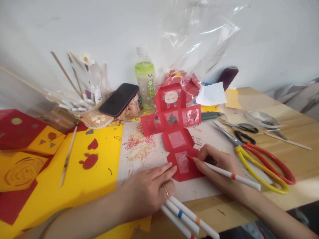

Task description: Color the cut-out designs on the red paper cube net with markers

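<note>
An unfolded red paper box net point(190, 173) lies on a white sheet, its panels joined in a cross with clear windows; some carry drawings. My right hand point(219, 164) is closed around a white felt-tip marker point(240, 180) with a red band, its red tip at the clear window point(183, 163) of the nearest panel. My left hand point(152, 187) presses that panel's left edge with outstretched fingertips. Tucked in the same hand are three white markers point(189, 220) with red, blue and orange bands, their ends sticking out below the palm.
Red-and-yellow handled scissors point(264, 166) and black scissors point(245, 129) lie on the right, near a tape roll point(261, 119). Yellow paper point(99, 186) covers the left side. A phone point(120, 99) rests on small baskets beside a green drink bottle point(146, 83). A clear plastic bag point(194, 43) stands behind.
</note>
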The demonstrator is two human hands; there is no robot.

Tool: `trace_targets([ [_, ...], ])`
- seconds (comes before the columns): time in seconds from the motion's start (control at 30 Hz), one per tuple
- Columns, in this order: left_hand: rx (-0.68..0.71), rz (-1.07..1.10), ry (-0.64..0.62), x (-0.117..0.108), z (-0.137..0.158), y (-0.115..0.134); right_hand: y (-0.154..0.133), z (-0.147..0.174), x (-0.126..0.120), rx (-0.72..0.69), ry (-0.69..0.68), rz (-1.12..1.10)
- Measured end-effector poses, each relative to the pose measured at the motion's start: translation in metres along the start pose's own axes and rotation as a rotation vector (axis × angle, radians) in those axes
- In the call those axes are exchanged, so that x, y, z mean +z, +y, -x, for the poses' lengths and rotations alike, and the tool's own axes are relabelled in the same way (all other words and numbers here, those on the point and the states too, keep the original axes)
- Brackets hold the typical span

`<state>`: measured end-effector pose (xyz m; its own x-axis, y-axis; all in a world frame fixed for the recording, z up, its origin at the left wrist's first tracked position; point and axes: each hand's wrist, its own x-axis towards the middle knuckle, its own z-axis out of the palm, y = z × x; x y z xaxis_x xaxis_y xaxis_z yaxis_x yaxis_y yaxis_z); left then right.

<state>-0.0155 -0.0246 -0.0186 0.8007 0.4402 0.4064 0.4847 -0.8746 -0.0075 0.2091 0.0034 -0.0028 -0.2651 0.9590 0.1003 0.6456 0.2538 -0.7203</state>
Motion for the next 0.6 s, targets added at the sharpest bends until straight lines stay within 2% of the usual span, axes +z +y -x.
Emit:
trace_targets([
  [0.17,-0.015,0.001,0.001,0.0007,0.0001,0.0004,0.0012,0.0023,-0.0021,-0.01,-0.066,-0.044],
  [0.6,-0.006,-0.013,-0.019,-0.0028,-0.0016,0.0011,0.0038,0.0059,-0.0036,-0.002,-0.096,-0.094],
])
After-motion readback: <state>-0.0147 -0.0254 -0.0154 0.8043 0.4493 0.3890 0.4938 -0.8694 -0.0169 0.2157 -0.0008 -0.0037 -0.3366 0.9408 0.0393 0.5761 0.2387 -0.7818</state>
